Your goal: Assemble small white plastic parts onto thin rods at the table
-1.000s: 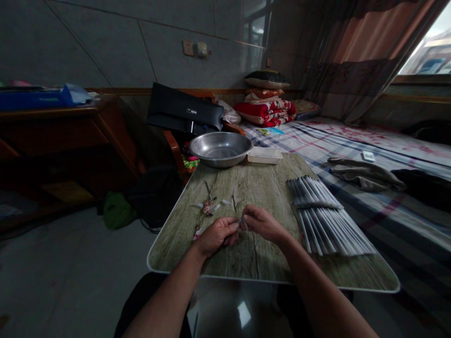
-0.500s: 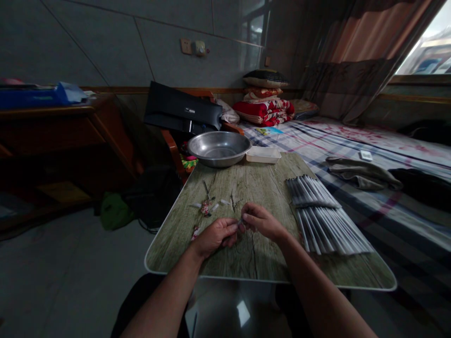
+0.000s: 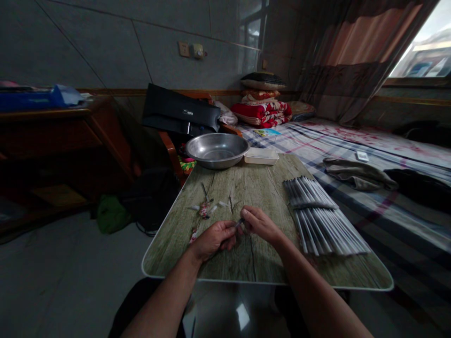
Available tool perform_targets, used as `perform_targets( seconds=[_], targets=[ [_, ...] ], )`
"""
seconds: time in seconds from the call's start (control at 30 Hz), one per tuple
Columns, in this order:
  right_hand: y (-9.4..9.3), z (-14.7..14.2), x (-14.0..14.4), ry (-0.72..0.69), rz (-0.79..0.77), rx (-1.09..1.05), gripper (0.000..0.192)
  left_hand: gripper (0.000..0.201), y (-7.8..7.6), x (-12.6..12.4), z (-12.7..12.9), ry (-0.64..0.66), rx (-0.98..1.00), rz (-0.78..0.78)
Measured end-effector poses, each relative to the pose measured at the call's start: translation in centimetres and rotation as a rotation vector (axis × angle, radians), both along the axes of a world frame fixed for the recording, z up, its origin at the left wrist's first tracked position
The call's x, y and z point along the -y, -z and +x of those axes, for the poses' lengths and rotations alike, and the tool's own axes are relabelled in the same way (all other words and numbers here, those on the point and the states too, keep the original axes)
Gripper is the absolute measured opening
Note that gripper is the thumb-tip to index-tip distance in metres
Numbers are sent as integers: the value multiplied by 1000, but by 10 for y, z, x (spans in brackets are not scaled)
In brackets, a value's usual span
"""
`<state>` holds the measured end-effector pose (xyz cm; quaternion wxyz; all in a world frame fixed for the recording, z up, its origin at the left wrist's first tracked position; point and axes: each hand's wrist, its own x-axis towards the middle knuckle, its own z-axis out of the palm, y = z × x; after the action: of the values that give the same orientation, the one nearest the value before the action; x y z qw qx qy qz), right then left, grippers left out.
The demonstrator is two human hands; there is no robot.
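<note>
Since the earlier frame both hands have shifted slightly left on the grey-green wood-grain tabletop (image 3: 268, 178). Left hand (image 3: 213, 239) and right hand (image 3: 260, 224) together pinch a small thin dark piece (image 3: 239, 222) between them; the stack of long grey-white sticks (image 3: 322, 216) lies right.

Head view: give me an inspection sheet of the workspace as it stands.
Surface: wood-look table, bare grain near the front edge.
Job's things: small thin piece pinched between both hands; too small to identify.
Clutter: small bits left of centre, bundled sticks on the right, metal basin and white tray at the far end.
Grippers: left hand and right hand meet fingertip to fingertip, both closed on the piece.
Cables: nothing seen.
Surroundings: bed with folded blankets to the right, wooden desk to the left, curtain by the window.
</note>
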<state>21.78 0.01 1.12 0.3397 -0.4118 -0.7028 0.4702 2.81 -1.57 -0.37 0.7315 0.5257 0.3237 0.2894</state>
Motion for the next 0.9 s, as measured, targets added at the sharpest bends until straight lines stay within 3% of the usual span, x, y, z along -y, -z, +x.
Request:
perform_targets(
  seconds=[0.1, 0.37, 0.5, 0.6, 0.7, 0.8, 0.9],
  targets=[
    [3, 0, 0, -26, -31, -27, 35, 30, 1, 0, 0, 19, 17, 0],
    [8, -5, -1, 31, 60, 176, 31, 34, -1, 2, 2, -6, -50, 44],
    [16, -7, -6, 91, 33, 88, 36, 32, -3, 0, 1, -34, -19, 45],
    [19, -10, -11, 178, 183, 112, 38, 25, -5, -2, -7, -122, 148, -54],
    [20, -18, -12, 200, 363, 332, 38, 19, -9, -6, -23, -270, 471, -223],
    [26, -26, -9, 149, 386, 552, 49, 11, -15, -13, -39, -389, 745, -354],
    [31, -29, -7, 98, 357, 682, 54, 19, -21, -19, -51, -542, 886, -418]
  ],
)
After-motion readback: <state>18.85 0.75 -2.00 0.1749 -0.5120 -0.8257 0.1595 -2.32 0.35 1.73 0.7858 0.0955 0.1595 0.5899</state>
